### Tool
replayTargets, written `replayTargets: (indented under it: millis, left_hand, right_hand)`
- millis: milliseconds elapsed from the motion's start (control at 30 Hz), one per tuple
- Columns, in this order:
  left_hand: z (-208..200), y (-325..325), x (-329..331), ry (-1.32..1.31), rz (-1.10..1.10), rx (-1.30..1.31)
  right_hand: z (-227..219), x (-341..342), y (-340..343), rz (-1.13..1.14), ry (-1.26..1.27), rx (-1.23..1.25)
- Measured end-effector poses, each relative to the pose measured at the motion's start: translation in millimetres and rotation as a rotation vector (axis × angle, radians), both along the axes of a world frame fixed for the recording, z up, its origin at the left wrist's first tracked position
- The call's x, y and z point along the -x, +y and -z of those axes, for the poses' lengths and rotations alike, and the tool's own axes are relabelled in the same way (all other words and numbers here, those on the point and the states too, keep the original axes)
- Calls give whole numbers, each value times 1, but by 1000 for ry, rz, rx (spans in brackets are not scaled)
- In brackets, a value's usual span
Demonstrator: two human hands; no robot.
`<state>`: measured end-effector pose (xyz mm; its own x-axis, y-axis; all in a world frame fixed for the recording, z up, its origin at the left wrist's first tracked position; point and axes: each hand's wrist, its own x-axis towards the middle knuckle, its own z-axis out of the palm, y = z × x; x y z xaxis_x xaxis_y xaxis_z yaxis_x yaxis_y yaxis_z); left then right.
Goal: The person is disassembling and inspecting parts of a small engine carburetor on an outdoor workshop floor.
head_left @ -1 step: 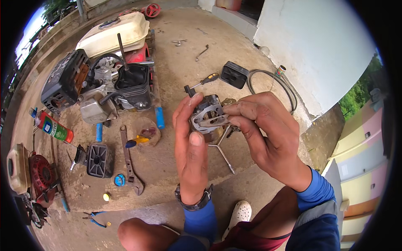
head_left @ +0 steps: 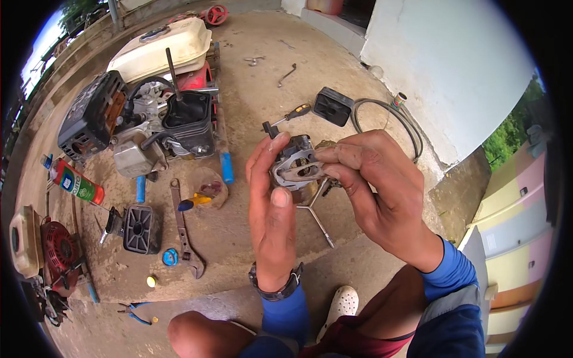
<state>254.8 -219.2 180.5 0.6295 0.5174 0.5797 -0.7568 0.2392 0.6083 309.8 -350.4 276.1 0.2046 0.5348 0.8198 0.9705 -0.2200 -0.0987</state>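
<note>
Left hand [head_left: 272,221] half-curled round carburetor [head_left: 301,144]; right hand [head_left: 385,194] closed, pinching thin plate [head_left: 303,172] at its face, seemingly unfastened. Engine [head_left: 192,136] looks part-stripped; black cover [head_left: 143,230] lies apart, unfitted.

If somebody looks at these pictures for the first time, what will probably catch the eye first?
Probably the left hand holding a small metal part near the centre, with the right hand pinching a thin flat piece in front of it. Next, perhaps, the large cream tank at upper left, then the bright red-and-green bottle at far left.
</note>
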Motion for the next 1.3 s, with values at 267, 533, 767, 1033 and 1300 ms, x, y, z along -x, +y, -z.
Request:
replayTargets:
  millis: [267,533,767,1033,1300]
  left_hand:
    - [-3,0,4,89,1,-65]
    - [-4,0,5,126,-35,-99]
    - [-4,0,6,125,-18,-63]
    - [-13,-3,8,96,81,113]
    - [-10,-2,9,102,83,94]
  right_hand:
    - [1,0,-1,80,-15,58]
    - [4,-3,0,139,-72,64]
    - [4,-6,1,105,-21,60]
    - [-1,-1,-2,7,51,159]
    - [1,-1,-2,30,30,204]
